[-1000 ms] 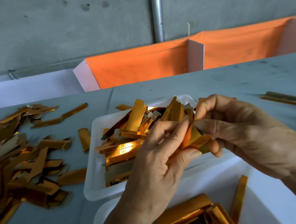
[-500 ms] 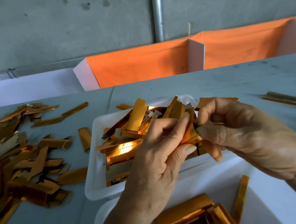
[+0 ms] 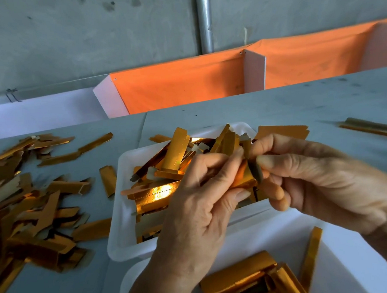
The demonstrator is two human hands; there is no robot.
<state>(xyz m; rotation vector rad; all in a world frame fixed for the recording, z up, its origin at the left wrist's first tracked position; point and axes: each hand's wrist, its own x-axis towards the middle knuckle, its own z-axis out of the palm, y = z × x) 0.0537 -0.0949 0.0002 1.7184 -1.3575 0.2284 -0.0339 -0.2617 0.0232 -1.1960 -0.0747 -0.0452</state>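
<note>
The left hand [image 3: 198, 205] and right hand [image 3: 315, 184] both pinch one gold strip [image 3: 244, 177] at the white tray's [image 3: 122, 218] three o'clock side. Uneven pulling could tear or crease it.

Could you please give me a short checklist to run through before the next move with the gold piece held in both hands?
1. Left hand grips the shiny gold foil-card strip: ok.
2. Right hand pinches the same strip from the other side: ok.
3. Fold of the strip finished: cannot tell, fingers cover it.
4. Near white plastic tray has bare floor for a drop: ok.
5. Far white plastic tray holds more gold strips to pick from: ok.
6. Loose pile of gold strips on the grey table lies clear of both trays: ok.
</note>
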